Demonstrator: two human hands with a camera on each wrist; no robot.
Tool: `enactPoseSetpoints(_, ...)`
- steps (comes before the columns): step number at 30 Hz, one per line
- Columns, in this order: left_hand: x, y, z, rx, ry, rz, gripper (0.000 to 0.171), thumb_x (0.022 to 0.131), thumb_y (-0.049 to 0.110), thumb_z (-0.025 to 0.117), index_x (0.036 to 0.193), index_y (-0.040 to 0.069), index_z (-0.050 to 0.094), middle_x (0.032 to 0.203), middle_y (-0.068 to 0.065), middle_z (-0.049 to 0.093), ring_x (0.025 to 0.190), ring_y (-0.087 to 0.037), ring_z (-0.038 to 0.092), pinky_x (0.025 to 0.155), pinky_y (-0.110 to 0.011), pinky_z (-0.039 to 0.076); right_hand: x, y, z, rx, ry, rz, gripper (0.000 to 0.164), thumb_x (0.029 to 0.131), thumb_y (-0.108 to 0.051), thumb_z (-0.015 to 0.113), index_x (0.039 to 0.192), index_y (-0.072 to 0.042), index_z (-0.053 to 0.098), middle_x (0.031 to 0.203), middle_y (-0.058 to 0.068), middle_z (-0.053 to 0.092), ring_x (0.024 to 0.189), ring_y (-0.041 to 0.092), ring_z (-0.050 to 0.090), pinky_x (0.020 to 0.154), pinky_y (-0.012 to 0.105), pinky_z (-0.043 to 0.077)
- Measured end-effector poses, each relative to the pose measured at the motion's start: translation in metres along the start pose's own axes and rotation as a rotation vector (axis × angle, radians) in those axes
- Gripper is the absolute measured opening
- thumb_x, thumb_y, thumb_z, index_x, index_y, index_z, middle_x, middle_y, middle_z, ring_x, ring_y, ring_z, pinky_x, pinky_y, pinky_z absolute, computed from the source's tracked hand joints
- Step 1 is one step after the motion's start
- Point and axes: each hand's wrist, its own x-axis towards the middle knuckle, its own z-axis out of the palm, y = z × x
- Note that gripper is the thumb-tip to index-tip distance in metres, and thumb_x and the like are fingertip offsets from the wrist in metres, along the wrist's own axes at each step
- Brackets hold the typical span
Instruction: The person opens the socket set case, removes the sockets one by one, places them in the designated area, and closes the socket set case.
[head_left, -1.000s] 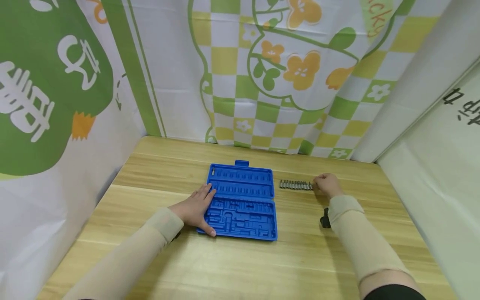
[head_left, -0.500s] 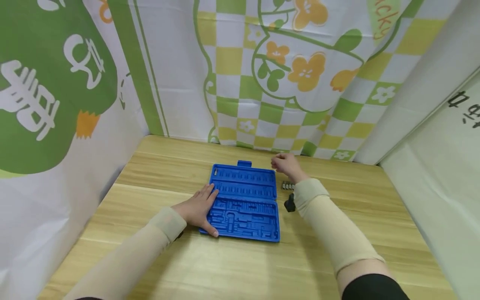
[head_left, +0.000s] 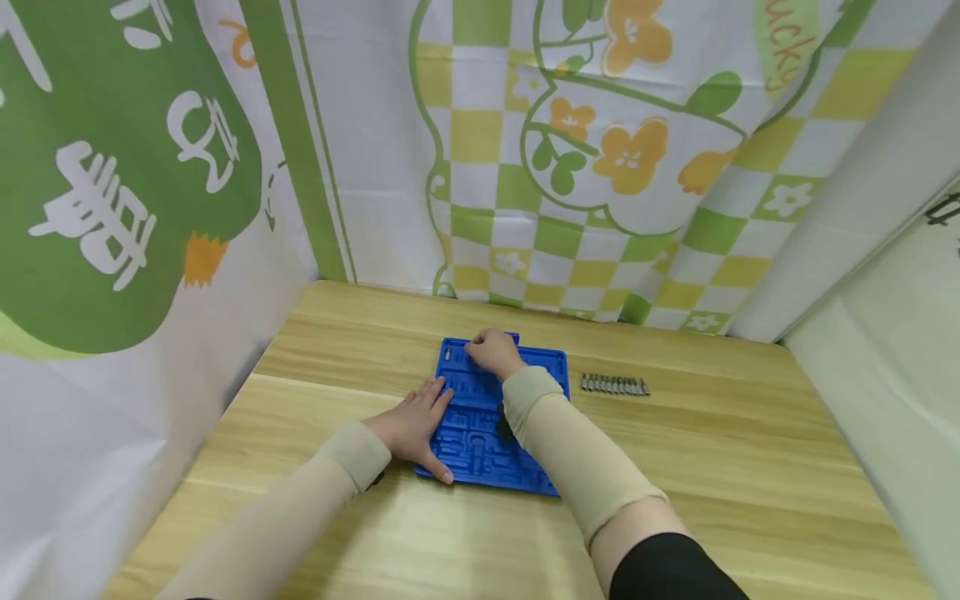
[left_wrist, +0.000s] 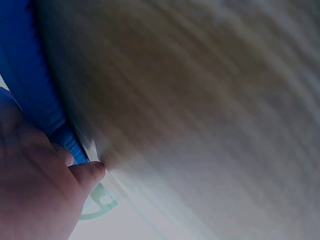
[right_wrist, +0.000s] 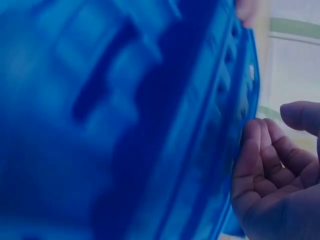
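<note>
An open blue plastic tool case (head_left: 480, 479) lies on the table, both halves moulded with slots. My left hand (head_left: 411, 422) rests spread on its left edge, the thumb at the front corner. In the left wrist view, that hand (left_wrist: 37, 175) lies along the blue edge. Over the upper half is my right hand (head_left: 495, 352), fingers bent down toward the slots. The right wrist view shows the same hand (right_wrist: 275, 185) with curled fingers at the case; I cannot tell whether they pinch anything. One small metal bit (head_left: 447, 354) sits in the top left slot.
To the right of the case, several small metal bits (head_left: 615, 385) stand side by side in a row. A printed curtain (head_left: 510, 200) hangs behind the wooden table (head_left: 712, 483), and white sheeting (head_left: 877, 333) closes off the right side.
My right hand has moved left from the right end of the row of bits, over the table's back part, to the case's upper half. My left hand stays on the case; the head view shifts slightly.
</note>
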Motion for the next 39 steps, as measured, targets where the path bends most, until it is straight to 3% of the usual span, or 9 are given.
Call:
enactPoseSetpoints(2,0.001,-0.001,0.003,0.000,0.010,0.007,0.141,0.068,0.071,0.086,0.164,-0.002,0.013,0.170,-0.026,0.001,0.157,-0.039,0.000,0.124,-0.055,0.014,0.003,-0.004,0.007,-0.030,0.003,0.023,0.022,0.104,-0.020,0.060,0.105,-0.003,0.073,0.071,0.002,0.056,0.065,0.017,0.050,0.065,0.033,0.042)
enactPoseSetpoints(4,0.001,-0.002,0.005,0.005,0.017,0.005,0.141,0.068,0.071,0.086,0.164,-0.002,0.013,0.170,-0.025,0.002,0.157,-0.039,0.000,0.124,-0.055,0.014,0.005,-0.008,0.012,-0.042,0.013,0.042,0.024,0.103,-0.020,0.059,0.109,-0.003,0.075,0.079,0.005,0.062,0.071,0.019,0.053,0.069,0.035,0.045)
enactPoseSetpoints(7,0.001,-0.001,0.003,0.006,0.019,0.008,0.140,0.068,0.070,0.086,0.163,-0.003,0.015,0.169,-0.027,0.003,0.157,-0.040,0.002,0.124,-0.055,0.015,0.006,-0.014,0.016,-0.041,0.022,0.052,0.030,0.102,-0.019,0.059,0.121,-0.002,0.075,0.108,0.012,0.071,0.092,0.027,0.063,0.084,0.040,0.051)
enactPoseSetpoints(10,0.000,0.002,0.001,0.009,0.011,0.022,0.139,0.069,0.069,0.086,0.162,-0.005,0.015,0.169,-0.028,0.003,0.156,-0.041,0.002,0.123,-0.056,0.016,0.008,-0.018,0.020,-0.044,0.002,0.069,0.035,0.101,-0.021,0.061,0.129,-0.002,0.072,0.129,0.015,0.069,0.113,0.031,0.063,0.097,0.043,0.052)
enactPoseSetpoints(17,-0.001,0.003,-0.001,0.007,0.015,0.015,0.138,0.070,0.066,0.087,0.162,-0.006,0.015,0.168,-0.029,0.002,0.156,-0.041,0.000,0.123,-0.056,0.017,0.018,-0.027,0.026,0.004,-0.080,0.124,0.044,0.101,-0.023,0.057,0.133,0.007,0.065,0.134,0.022,0.064,0.115,0.034,0.060,0.101,0.044,0.050)
enactPoseSetpoints(22,-0.002,0.003,-0.003,-0.002,0.001,0.007,0.138,0.070,0.068,0.087,0.163,-0.003,0.014,0.169,-0.027,0.000,0.156,-0.040,-0.002,0.124,-0.055,0.015,0.020,-0.027,0.029,0.068,-0.094,0.165,0.038,0.101,-0.021,0.058,0.126,0.006,0.069,0.131,0.019,0.065,0.111,0.032,0.059,0.098,0.043,0.050)
enactPoseSetpoints(28,0.001,0.000,0.001,0.016,-0.010,-0.002,0.139,0.069,0.071,0.085,0.164,-0.002,0.013,0.169,-0.026,-0.001,0.157,-0.038,-0.002,0.124,-0.054,0.016,0.019,-0.025,0.030,0.124,-0.112,0.165,0.044,0.103,-0.020,0.057,0.139,0.004,0.061,0.141,0.021,0.060,0.127,0.034,0.057,0.105,0.045,0.048)
enactPoseSetpoints(36,0.003,0.000,-0.002,0.029,-0.021,0.004,0.140,0.070,0.072,0.084,0.164,-0.002,0.011,0.169,-0.026,-0.002,0.156,-0.038,-0.004,0.124,-0.055,0.015,0.025,-0.022,0.026,0.196,-0.127,0.196,0.045,0.104,-0.020,0.057,0.145,0.000,0.059,0.148,0.019,0.055,0.136,0.034,0.051,0.110,0.045,0.044)
enactPoseSetpoints(39,0.002,-0.001,-0.002,0.037,-0.017,0.001,0.140,0.069,0.072,0.084,0.164,-0.003,0.012,0.169,-0.026,-0.002,0.156,-0.039,-0.003,0.124,-0.055,0.015,0.028,-0.023,0.026,0.236,-0.120,0.212,0.040,0.103,-0.019,0.055,0.138,0.000,0.063,0.145,0.018,0.056,0.129,0.032,0.054,0.104,0.040,0.047)
